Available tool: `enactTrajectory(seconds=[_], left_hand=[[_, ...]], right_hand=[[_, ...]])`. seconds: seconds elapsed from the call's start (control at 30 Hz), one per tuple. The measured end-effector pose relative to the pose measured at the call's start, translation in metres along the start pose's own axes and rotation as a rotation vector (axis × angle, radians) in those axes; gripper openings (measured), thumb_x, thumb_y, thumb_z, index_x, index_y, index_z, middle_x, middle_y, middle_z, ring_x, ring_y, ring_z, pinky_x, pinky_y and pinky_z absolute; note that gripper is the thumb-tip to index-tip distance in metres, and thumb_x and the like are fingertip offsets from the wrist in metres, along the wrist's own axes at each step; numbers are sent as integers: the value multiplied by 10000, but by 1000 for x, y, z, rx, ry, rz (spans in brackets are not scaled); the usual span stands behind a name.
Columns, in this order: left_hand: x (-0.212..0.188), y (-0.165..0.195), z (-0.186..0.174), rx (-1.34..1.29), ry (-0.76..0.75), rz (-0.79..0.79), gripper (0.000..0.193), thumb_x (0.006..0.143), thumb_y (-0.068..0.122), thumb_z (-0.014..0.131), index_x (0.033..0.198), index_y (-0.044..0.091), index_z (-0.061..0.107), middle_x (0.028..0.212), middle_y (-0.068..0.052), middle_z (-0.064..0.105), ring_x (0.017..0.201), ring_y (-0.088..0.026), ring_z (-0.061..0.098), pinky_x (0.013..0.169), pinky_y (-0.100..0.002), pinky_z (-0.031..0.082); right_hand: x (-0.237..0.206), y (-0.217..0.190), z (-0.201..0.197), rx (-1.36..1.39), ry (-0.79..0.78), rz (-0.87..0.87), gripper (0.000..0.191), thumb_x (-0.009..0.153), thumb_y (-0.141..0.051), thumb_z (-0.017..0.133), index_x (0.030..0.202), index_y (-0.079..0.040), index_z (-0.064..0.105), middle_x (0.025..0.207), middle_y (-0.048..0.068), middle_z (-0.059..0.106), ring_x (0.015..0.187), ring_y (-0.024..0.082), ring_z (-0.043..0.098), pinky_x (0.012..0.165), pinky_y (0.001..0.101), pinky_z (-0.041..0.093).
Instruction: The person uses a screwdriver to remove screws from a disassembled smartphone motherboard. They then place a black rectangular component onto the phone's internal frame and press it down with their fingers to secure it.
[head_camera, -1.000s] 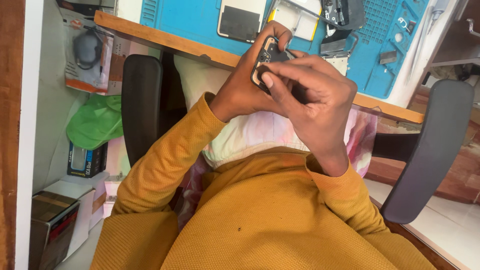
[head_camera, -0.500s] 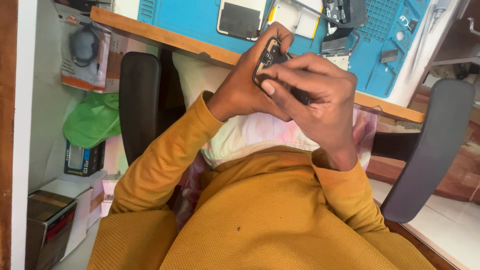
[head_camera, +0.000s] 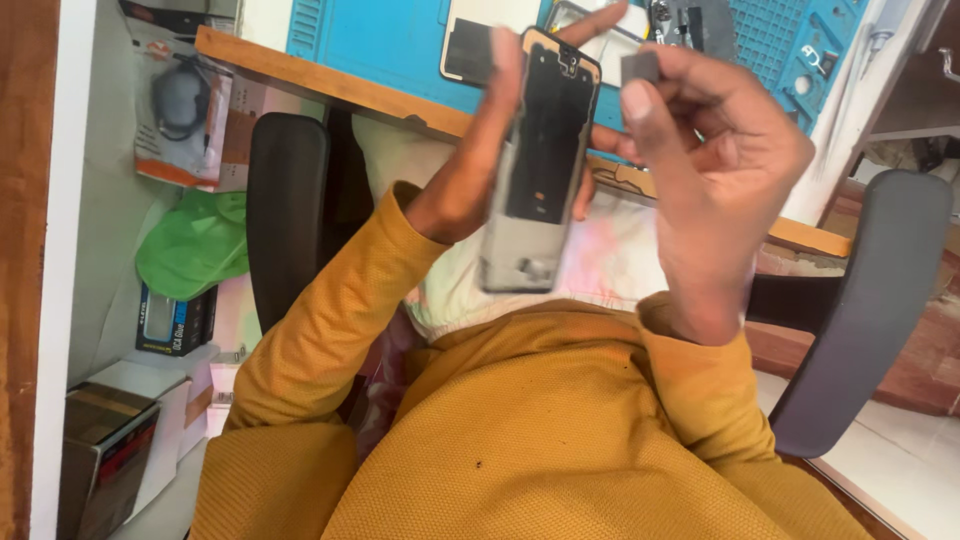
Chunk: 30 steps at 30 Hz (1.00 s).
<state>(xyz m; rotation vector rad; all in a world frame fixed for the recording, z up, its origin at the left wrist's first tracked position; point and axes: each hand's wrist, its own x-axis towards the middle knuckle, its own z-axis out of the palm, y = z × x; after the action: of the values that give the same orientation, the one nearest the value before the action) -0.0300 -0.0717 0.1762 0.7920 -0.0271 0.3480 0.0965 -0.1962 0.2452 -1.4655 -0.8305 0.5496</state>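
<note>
My left hand (head_camera: 470, 170) holds an opened phone body (head_camera: 535, 160) upright in front of me, its dark inner side facing me and its grey lower end pointing down. My right hand (head_camera: 720, 170) is just to the right of the phone, fingers curled, pinching a small grey square part (head_camera: 640, 68) between thumb and fingertips. Both arms wear mustard-yellow sleeves. The image is motion-blurred around the hands.
A blue work mat (head_camera: 390, 40) lies on the wooden desk edge (head_camera: 330, 85) ahead, with a second phone part (head_camera: 470, 45) and tools on it. Black chair armrests stand at left (head_camera: 285, 210) and right (head_camera: 860, 300). A green bag (head_camera: 195, 245) and boxes (head_camera: 175, 320) sit lower left.
The hands were clasped together around the phone. Now they have parted: the left has raised the phone upright, and the right has pulled away with a small grey part.
</note>
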Motion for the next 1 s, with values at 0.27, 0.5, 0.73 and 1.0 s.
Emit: enactTrajectory(seconds=[0.27, 0.5, 0.73, 1.0], left_hand=[[5, -5, -1, -230, -8, -111, 869, 1018, 737, 212, 1703, 206, 150, 1240, -137, 542, 856, -195, 640, 752, -334, 587], [0, -9, -3, -212, 3, -102, 844, 1053, 713, 191, 1690, 160, 170, 1343, -141, 525, 859, -209, 649, 780, -344, 591], [4, -3, 1, -304, -25, -92, 771, 1110, 649, 193, 1692, 144, 202, 1444, -132, 488, 964, -207, 660, 807, -348, 592], [1, 2, -5, -468, 157, -362, 794, 1070, 594, 285, 1623, 26, 302, 1243, -203, 595, 932, -273, 700, 820, -500, 663]], right_hand=[[9, 4, 31, -271, 5, -24, 166, 966, 9, 728, 1123, 57, 708, 964, 67, 636, 713, 85, 678, 473, 183, 483], [11, 26, 26, -289, -43, -265, 121, 1137, 27, 743, 1247, 57, 702, 1073, 78, 640, 903, 97, 727, 751, 201, 645], [9, 28, 27, -320, -38, -260, 146, 1118, 37, 754, 1259, 40, 718, 1063, 73, 654, 863, 76, 708, 690, 178, 613], [15, 20, 20, -506, -140, -367, 160, 1097, 37, 785, 1238, 23, 710, 1047, 81, 674, 838, 92, 716, 692, 203, 572]])
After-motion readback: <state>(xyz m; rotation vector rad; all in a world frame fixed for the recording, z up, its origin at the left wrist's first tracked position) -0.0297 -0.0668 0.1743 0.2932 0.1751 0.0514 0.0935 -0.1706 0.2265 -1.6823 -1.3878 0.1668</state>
